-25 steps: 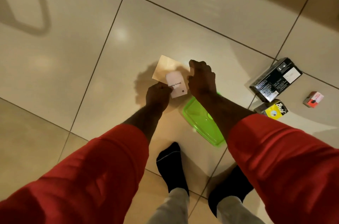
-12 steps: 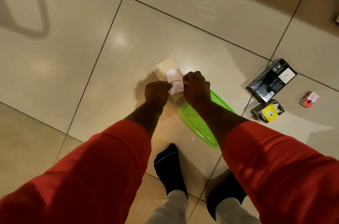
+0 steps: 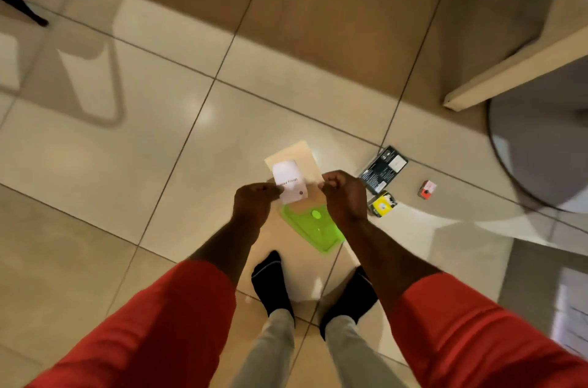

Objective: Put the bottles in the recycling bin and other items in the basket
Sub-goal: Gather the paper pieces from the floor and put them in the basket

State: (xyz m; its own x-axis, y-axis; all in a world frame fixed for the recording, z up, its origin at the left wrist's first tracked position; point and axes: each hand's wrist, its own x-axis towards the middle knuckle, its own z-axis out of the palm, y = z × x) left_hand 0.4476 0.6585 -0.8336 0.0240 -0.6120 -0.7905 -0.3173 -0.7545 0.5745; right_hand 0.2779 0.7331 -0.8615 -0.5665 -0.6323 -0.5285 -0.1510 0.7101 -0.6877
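My left hand pinches a white card with printed text by its lower left corner. Behind the card is a tan sheet, and my right hand pinches its right edge. Both are held up above the floor. A green plastic lid lies on the tiles just below my hands. To the right, on the floor, lie a black box, a yellow-and-black box and a small red box. No bottle, bin or basket is in view.
A wooden table edge and a round grey base stand at the right. A black chair leg touches the floor at the far left. My feet in black socks stand behind the lid.
I have risen, and both hands have lifted the white card and tan sheet off the floor. The green lid and the boxes stayed where they were.
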